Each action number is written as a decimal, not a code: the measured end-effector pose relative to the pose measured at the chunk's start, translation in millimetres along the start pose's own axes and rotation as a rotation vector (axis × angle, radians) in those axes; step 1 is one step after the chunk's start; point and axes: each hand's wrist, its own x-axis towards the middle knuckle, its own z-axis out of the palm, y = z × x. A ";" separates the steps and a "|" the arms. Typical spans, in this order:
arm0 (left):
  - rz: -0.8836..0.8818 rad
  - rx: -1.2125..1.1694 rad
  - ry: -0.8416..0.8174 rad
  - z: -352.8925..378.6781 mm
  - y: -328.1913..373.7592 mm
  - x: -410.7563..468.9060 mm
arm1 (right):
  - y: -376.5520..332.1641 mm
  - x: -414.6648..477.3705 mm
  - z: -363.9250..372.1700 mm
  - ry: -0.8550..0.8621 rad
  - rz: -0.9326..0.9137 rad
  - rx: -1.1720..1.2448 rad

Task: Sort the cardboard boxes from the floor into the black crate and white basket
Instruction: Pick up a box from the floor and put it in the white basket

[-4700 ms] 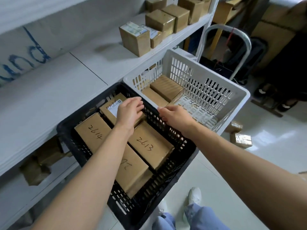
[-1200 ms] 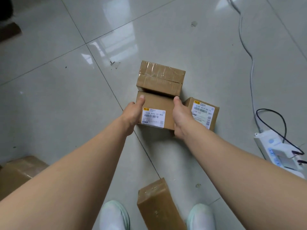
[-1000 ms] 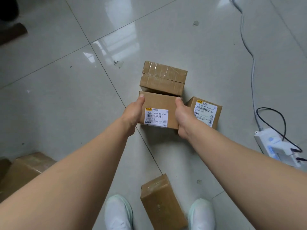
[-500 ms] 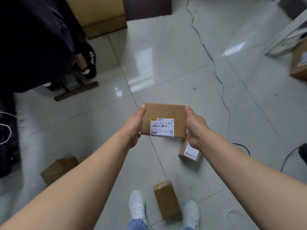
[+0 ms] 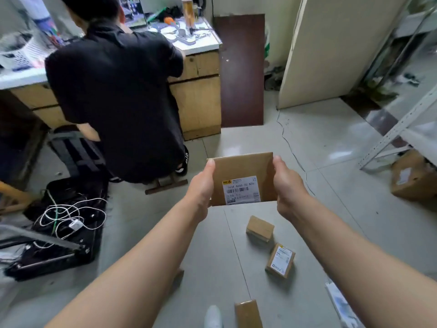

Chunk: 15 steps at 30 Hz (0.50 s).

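A flat cardboard box (image 5: 241,171) with a white barcode label is held up in front of me, well above the floor. My left hand (image 5: 201,188) grips its left edge and my right hand (image 5: 285,183) grips its right edge, thumbs on top. On the grey tiles below lie a plain small box (image 5: 260,228), a labelled small box (image 5: 280,260) and a third box (image 5: 248,313) by my shoe. The black crate and white basket are out of view.
A person in black (image 5: 118,91) crouches at a wooden counter (image 5: 201,95) ahead left. A black case with tangled white cables (image 5: 66,221) lies on the left. A larger cardboard box (image 5: 413,178) sits under a metal shelf frame (image 5: 399,129) at right. A thin cable (image 5: 293,150) crosses the floor.
Both hands lifted the labelled box off the floor and raised it. My view swung up from the tiles to the room, bringing the crouching person and counter into sight.
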 end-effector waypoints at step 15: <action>0.264 -0.255 0.422 -83.8 -23.3 -255.2 | -20.3 -218.3 6.2 -0.442 -0.136 -0.126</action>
